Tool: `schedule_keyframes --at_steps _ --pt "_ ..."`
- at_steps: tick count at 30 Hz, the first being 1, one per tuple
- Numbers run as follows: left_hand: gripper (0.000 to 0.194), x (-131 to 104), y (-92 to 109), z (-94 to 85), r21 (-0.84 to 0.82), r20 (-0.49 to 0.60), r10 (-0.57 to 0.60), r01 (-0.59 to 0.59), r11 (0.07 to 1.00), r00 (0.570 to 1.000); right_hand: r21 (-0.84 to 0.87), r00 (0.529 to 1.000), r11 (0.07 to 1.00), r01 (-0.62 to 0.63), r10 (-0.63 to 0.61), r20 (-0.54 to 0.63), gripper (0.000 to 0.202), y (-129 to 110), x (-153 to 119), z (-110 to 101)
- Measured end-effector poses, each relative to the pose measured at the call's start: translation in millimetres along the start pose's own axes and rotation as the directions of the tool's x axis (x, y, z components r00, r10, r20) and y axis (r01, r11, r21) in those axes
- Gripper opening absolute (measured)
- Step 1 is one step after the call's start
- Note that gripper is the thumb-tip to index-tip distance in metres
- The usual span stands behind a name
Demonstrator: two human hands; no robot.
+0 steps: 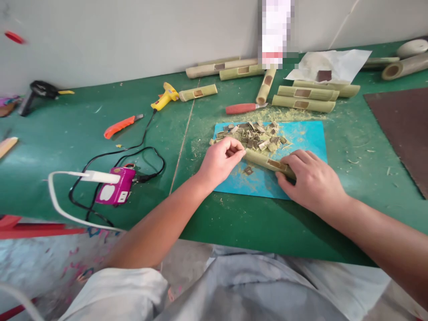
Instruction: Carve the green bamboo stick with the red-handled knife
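Your right hand's [309, 178] fingers grasp the bamboo tube [261, 159] right of centre, over the blue sheet [316, 145]. Your left hand's [223, 161] fingers bunch at its other end; whether they grip it, you cannot tell. Its rectangular opening is already cut, like those in the stacked tubes [319, 105] at upper right. Any remaining trimming doesn't show.

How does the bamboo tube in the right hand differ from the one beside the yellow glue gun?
The held bamboo tube is over the blue sheet; the other tube, beside the glue gun, lies on the green table. In view, the held tube slopes down to the right, the other upward. Both have a rectangular cut-out.
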State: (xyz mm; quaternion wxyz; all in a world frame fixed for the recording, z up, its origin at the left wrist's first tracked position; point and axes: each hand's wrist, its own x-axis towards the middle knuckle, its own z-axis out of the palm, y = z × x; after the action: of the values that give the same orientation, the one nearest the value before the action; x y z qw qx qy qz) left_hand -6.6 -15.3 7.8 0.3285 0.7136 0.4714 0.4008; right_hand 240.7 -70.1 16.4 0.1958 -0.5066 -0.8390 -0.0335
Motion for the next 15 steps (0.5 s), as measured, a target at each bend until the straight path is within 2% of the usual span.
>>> schedule_keyframes --at_steps 9,12,15 --pt "0.002 -1.9 0.6 3.8 0.065 -0.05 0.106 -0.103 0.993 0.993 -0.061 0.999 0.998 0.033 -0.033 -0.002 0.022 -7.1 -3.1 -7.8" --pt "0.01 -3.3 0.2 2.8 0.102 -0.038 0.127 -0.122 0.987 0.991 0.007 0.998 1.0 0.029 -0.029 0.051 0.021 -4.6 -3.5 -7.7" --pt "0.007 -4.0 0.1 -0.1 0.225 -0.037 0.209 -0.195 0.955 0.977 0.097 0.995 0.995 0.001 -0.011 0.101 0.021 -3.8 -2.7 -6.2"
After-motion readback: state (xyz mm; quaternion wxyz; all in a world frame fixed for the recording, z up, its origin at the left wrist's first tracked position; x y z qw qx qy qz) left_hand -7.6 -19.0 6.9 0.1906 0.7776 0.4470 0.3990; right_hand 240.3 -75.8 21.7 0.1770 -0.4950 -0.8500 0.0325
